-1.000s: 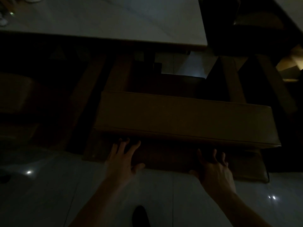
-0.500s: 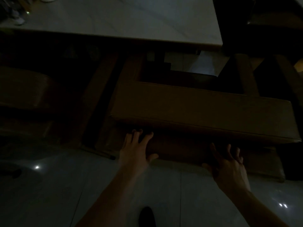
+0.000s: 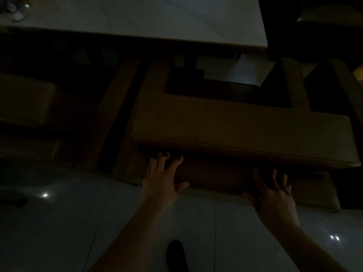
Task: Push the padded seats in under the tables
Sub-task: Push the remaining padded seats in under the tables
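Below the pale tabletop (image 3: 149,18), on the glossy tiled floor (image 3: 59,222): a brown padded seat (image 3: 235,126) lying with its long axis running left to right, dipping slightly toward the right, backrest facing the camera, seat end reaching in under the table. Looking smooth and leather-like, piped along the edge, dim in the low light. Left hand (image 3: 163,177) spreading open, fingers splayed, pressing flat against the lower back panel — right hand (image 3: 275,195) doing likewise, open and splayed, just beneath the backrest cushion. Second padded seat (image 3: 29,103) sitting at left, well apart.
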Tool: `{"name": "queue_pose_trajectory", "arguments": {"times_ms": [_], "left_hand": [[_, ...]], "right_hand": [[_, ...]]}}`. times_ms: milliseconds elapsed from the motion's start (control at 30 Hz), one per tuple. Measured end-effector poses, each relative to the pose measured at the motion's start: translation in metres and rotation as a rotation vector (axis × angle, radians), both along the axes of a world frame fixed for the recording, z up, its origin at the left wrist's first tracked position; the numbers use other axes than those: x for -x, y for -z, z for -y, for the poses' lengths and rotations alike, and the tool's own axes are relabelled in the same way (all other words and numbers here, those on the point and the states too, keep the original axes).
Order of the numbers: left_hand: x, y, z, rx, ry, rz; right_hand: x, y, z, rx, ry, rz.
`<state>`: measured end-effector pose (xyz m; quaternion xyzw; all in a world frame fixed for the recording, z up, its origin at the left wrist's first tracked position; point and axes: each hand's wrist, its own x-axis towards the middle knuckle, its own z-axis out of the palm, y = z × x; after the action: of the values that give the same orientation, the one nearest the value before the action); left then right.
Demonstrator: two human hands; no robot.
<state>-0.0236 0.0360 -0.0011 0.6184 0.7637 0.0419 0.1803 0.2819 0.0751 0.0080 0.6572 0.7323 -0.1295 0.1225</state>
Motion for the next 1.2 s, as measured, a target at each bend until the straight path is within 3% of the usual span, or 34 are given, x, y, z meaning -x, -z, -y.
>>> {"name": "queue_pose_trajectory", "arguments": {"times_ms": [433,1200], "left_hand": [[-0.003,0.001,-0.006,0.032,-0.039,-0.001],[-0.002,-0.013,-0.011,0.155,0.007,-0.002]], "right_hand": [[0.0,-0.004,-0.006,0.025,-0.055,0.114],[0.008,-0.021,-0.01,0.187,0.054,-0.008]]}}
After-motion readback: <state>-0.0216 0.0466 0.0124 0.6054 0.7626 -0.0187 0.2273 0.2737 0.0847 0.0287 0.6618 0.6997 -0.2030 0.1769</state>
